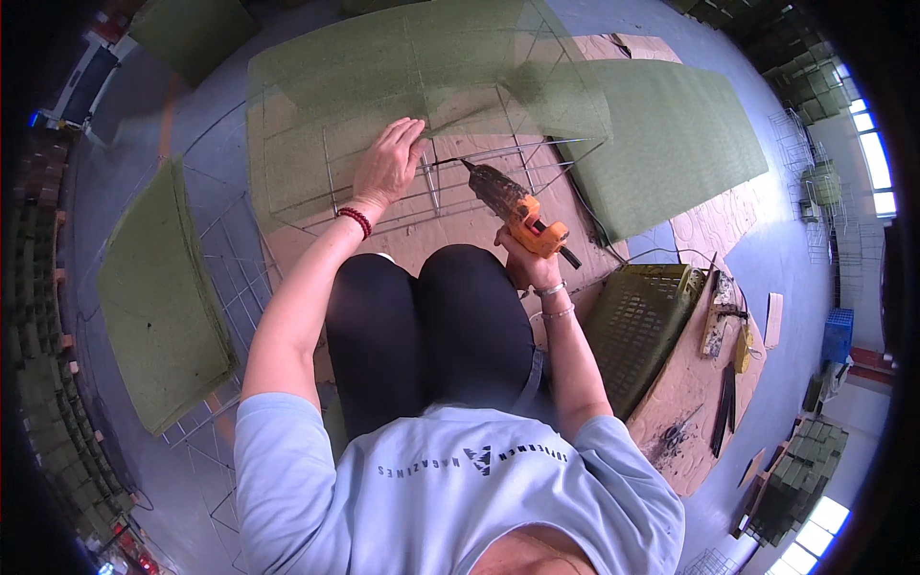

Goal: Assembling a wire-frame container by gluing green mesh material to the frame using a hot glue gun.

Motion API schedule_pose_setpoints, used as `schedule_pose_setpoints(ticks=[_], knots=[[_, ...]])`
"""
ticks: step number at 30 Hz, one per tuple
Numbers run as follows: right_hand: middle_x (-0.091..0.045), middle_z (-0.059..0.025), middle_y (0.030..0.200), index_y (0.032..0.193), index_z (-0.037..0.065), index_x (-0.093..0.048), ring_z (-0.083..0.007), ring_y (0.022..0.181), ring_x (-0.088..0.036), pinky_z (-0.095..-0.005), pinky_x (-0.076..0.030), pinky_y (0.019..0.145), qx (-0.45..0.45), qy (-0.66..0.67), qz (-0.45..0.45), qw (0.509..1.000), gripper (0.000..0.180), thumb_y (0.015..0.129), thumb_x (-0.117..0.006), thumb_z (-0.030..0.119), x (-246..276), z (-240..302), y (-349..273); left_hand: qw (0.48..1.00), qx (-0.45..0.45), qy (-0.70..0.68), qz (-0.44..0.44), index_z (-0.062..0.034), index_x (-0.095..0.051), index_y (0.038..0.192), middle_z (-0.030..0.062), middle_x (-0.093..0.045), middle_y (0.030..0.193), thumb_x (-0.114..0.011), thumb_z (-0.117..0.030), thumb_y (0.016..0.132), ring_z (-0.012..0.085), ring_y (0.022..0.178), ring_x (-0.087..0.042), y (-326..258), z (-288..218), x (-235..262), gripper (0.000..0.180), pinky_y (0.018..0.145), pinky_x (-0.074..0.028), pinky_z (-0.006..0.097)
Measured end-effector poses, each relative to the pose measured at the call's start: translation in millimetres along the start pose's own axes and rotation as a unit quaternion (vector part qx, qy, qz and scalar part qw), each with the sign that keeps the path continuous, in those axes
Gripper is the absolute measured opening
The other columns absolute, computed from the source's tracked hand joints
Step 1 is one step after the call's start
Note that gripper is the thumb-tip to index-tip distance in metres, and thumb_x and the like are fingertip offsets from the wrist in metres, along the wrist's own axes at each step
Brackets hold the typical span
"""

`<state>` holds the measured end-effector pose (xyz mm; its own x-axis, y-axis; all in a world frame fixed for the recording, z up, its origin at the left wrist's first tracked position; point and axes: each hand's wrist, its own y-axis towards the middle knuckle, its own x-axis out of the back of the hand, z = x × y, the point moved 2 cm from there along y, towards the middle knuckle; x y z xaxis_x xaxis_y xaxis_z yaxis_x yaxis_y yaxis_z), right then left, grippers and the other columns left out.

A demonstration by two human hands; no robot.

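Observation:
My right hand (518,257) grips an orange and black glue gun (509,201), its nozzle pointing up-left toward a metal wire frame (479,187) lying on brown cardboard. My left hand (391,161) lies flat with fingers spread on a sheet of green mesh fabric (345,86) draped over the frame's left part. A red bead bracelet sits on the left wrist, thin silver bangles on the right. My knees in black trousers are just below the frame.
Another green mesh sheet (671,144) lies at the right, more sheets (158,297) over wire grids at the left. A dark green plastic crate (642,321) stands by my right arm. Tools (724,316) lie on cardboard beyond it. Stacked green crates sit at lower right.

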<state>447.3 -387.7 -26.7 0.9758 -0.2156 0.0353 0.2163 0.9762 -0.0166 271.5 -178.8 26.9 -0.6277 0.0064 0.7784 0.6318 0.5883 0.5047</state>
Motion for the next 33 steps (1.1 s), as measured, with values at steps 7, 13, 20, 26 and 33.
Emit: schedule_pose_setpoints(ticks=[7, 13, 20, 26, 33], knots=[[-0.057, 0.0003, 0.081, 0.089, 0.006, -0.056, -0.0112, 0.078, -0.055, -0.0257, -0.045, 0.071, 0.005, 0.036, -0.014, 0.999, 0.015, 0.078, -0.062, 0.014, -0.9, 8.7, -1.0, 1.0, 0.005, -0.002, 0.004, 0.0014, -0.052, 0.113, 0.0165, -0.053, 0.115, -0.042, -0.021, 0.09, 0.0309, 0.112, -0.046, 0.7, -1.6, 0.9, 0.033, 0.095, -0.037, 0.037], [-0.057, 0.0003, 0.081, 0.089, 0.005, -0.056, -0.0104, 0.077, -0.055, -0.0248, -0.045, 0.07, -0.012, 0.045, -0.034, 0.998, 0.014, 0.078, -0.062, 0.013, -0.2, -2.6, -3.7, 1.0, 0.008, 0.001, 0.007, 0.0012, -0.052, 0.113, 0.0169, -0.053, 0.115, -0.042, -0.021, 0.09, 0.0306, 0.112, -0.046, 0.3, -0.9, 1.3, 0.034, 0.095, -0.037, 0.037], [-0.057, 0.0001, 0.081, 0.088, 0.006, -0.056, -0.0105, 0.078, -0.055, -0.0248, -0.045, 0.071, 0.006, 0.059, -0.048, 0.997, 0.011, 0.079, -0.061, 0.012, 1.0, 6.5, -3.6, 1.0, 0.008, 0.004, 0.006, 0.0013, -0.052, 0.113, 0.0169, -0.053, 0.115, -0.042, -0.021, 0.09, 0.0307, 0.111, -0.047, -0.4, -1.3, 1.3, 0.034, 0.095, -0.038, 0.037], [-0.057, -0.0002, 0.08, 0.087, 0.006, -0.056, -0.0117, 0.079, -0.055, -0.0257, -0.045, 0.071, -0.007, 0.045, -0.014, 0.999, 0.012, 0.079, -0.06, 0.014, -4.2, 10.7, -2.0, 1.0, 0.003, 0.004, 0.005, 0.0013, -0.052, 0.113, 0.0167, -0.053, 0.114, -0.043, -0.022, 0.09, 0.0304, 0.111, -0.047, 0.9, -3.7, 1.2, 0.033, 0.095, -0.038, 0.037], [-0.056, 0.0009, 0.077, 0.084, 0.006, -0.056, -0.0105, 0.076, -0.055, -0.0247, -0.044, 0.069, -0.002, 0.052, -0.061, 0.997, 0.01, 0.078, -0.061, 0.011, -2.3, 8.7, -0.6, 1.0, 0.011, -0.002, 0.004, 0.0005, -0.052, 0.113, 0.0161, -0.053, 0.115, -0.043, -0.022, 0.09, 0.0303, 0.112, -0.047, -0.1, -1.4, 1.5, 0.033, 0.094, -0.038, 0.037]])
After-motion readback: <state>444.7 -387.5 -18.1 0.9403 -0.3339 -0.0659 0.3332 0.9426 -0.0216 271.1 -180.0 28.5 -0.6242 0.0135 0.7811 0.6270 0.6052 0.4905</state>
